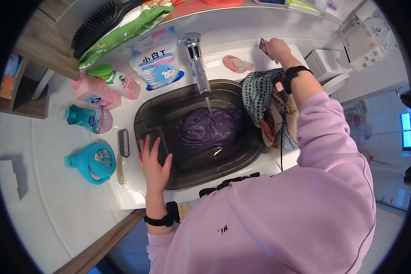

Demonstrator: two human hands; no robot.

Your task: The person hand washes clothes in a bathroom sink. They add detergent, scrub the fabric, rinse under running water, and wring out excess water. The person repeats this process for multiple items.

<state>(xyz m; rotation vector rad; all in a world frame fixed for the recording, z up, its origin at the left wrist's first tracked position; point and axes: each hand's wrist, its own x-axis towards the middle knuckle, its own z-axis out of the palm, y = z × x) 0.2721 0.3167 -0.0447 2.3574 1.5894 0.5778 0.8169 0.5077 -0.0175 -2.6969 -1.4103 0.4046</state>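
My left hand [154,166] lies with spread fingers over the left rim of a dark translucent plastic basin [191,178], near its ribbed washboard part. Purple cloth [209,128] sits bunched in the water, under a stream from the chrome faucet [200,73]. Beyond the basin's far right side, my right hand [278,51] holds a small flat dark-red item [264,47]; what it is I cannot tell. A pink-and-white cloth or sponge [238,64] lies just left of that hand. Patterned fabrics [260,96] are heaped below my right wrist, against the basin's right rim.
Left of the basin are a scrub brush [123,144], a teal detergent jug [99,162], a dish soap bottle [89,118] and pink bottles [96,92]. Behind stands a detergent bag [156,61]. A shelf above bears a hairbrush [96,27] and a wipes pack [126,36].
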